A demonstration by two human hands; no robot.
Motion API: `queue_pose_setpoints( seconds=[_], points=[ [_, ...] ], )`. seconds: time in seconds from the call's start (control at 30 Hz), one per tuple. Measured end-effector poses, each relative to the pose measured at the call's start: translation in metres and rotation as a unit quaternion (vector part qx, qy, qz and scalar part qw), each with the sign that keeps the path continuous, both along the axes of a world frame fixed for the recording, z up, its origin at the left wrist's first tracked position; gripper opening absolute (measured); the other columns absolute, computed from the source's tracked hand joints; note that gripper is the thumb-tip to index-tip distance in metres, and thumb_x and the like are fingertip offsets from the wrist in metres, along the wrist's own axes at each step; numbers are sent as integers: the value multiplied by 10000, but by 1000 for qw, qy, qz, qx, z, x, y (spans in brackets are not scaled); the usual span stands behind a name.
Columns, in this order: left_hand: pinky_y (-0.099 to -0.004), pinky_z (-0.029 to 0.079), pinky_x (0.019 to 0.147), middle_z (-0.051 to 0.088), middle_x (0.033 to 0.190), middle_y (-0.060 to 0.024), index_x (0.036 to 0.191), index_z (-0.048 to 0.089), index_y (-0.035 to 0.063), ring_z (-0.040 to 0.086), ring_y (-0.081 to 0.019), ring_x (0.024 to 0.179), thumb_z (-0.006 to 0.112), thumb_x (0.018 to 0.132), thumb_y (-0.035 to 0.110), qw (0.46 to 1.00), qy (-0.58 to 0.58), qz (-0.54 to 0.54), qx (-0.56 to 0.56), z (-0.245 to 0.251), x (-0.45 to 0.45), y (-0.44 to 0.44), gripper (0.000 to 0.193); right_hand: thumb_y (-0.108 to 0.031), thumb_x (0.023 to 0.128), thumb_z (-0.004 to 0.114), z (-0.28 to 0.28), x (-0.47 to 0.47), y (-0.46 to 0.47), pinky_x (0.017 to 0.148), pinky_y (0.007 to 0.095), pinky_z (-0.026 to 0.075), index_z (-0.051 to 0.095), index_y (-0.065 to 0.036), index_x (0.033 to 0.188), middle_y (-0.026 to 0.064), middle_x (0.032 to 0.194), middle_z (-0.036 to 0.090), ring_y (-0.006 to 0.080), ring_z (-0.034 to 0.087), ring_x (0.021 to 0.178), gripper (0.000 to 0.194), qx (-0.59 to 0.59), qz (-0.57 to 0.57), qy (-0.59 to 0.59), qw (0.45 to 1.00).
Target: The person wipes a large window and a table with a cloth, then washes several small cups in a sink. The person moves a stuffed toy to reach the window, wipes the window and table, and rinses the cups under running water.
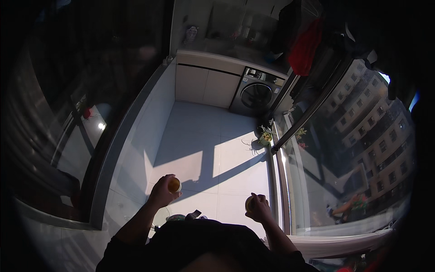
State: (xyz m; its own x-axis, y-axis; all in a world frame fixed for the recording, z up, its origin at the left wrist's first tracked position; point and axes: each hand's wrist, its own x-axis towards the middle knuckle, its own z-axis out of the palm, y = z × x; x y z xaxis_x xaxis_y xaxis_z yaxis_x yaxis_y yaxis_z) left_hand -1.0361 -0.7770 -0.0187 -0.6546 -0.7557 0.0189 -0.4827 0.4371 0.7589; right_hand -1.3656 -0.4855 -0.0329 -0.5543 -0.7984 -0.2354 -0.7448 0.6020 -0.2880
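My left hand [162, 193] is curled around a small round cup or jar [174, 185] with an amber top or contents and a pale rim on its right side. On the other side, my right hand [261, 210] grips a similar round container [249, 204] from above, with its fingers over the top. Yellowish edges show around those fingers, and the rest of it is hidden. Both containers are held apart from each other over the sunlit tiled floor [234, 180]. What exactly they contain is too small to tell.
A potted plant [265, 137] stands on the floor by the window frame on the right. At the far end are a front-loading washing machine [255, 93] and pale cabinets [205, 83]. A low tiled wall [142, 132] runs along the left. A dark pole [312, 107] slants across the window, near hanging red cloth [305, 49].
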Motion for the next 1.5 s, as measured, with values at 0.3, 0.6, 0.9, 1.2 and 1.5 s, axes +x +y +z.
queue_pose_setpoints(
  seconds=[0.3,0.6,0.9,1.2,1.5],
  points=[
    [-435,496,1027,605,1291,-185,1393,498,54,599,-361,1212,871,771,241,998,-10,63,-4,-11,-131,-245,749,-201,644,867,14,-194,-311,1005,535,524,358,-156,1533,209,1397,428,465,505,1250,1026,-112,76,46,990],
    [-433,491,1057,584,1335,-161,1424,467,83,577,-343,1269,849,795,205,999,-23,-35,16,29,-339,-521,746,-210,658,875,13,-330,-498,1042,532,507,361,-155,1526,202,1427,418,466,502,1274,1010,-70,-55,-15,996],
    [-441,458,1098,560,1412,-162,1450,452,90,560,-334,1312,823,833,217,996,-24,-76,26,27,-583,-727,731,-204,613,842,-2,-520,-651,1011,479,505,464,-138,1478,190,1346,478,419,537,1190,947,-86,-94,18,992],
    [-442,467,1083,555,1400,-187,1429,467,58,573,-356,1280,842,810,222,999,-8,-52,14,46,-741,-891,743,-217,624,850,72,-732,-924,1052,498,501,401,-164,1520,168,1406,449,430,526,1251,1004,-83,1,54,995],
    [-435,500,1026,583,1303,-170,1388,492,65,597,-363,1210,819,803,205,997,11,-55,-53,39,-908,-1106,685,-200,641,836,103,-878,-1191,1071,495,497,404,-184,1516,148,1439,435,413,517,1288,976,-146,29,60,987]
  ],
)
